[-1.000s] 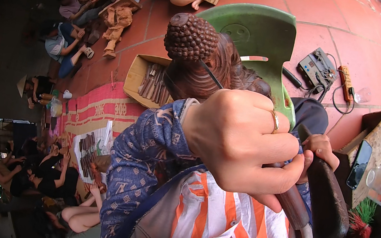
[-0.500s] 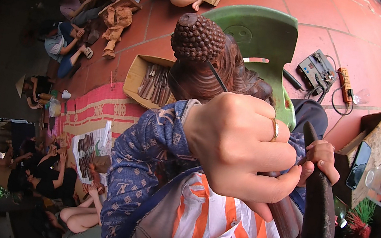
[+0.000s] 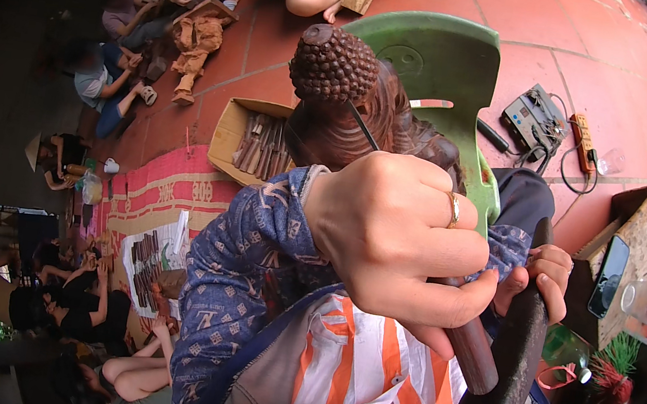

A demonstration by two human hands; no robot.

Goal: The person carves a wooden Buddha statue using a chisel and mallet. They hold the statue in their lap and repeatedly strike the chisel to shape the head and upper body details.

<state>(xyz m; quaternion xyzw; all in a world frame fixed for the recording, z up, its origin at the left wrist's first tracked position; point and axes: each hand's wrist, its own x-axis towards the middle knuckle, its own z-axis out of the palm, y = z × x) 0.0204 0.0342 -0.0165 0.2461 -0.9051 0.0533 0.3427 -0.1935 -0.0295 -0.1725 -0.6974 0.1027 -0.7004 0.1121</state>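
My left hand [image 3: 397,238], a ring on one finger, is closed around a chisel with a dark wooden handle [image 3: 474,360]. Its thin metal blade [image 3: 365,127] reaches up to a dark wooden statue [image 3: 335,70], whose head is covered in rounded curls. The blade's tip meets the side of the head; the exact contact spot is hard to see. My right hand [image 3: 544,278] grips a dark club-like mallet [image 3: 506,367]. The mallet's thick lower end lies close beside the chisel's butt; I cannot tell whether they touch. The statue leans against a green plastic chair [image 3: 455,46].
A cardboard box [image 3: 231,134] of chisels stands left of the statue, and more tools lie on paper [image 3: 177,243] over a red mat [image 3: 168,179]. To the right are a control box [image 3: 535,121], a power strip [image 3: 583,143] and a phone [image 3: 608,276]. Several people sit at left.
The mallet's lower end has swung left toward the chisel's butt. My right hand has shifted slightly left, and the chisel handle shows more below my left hand.
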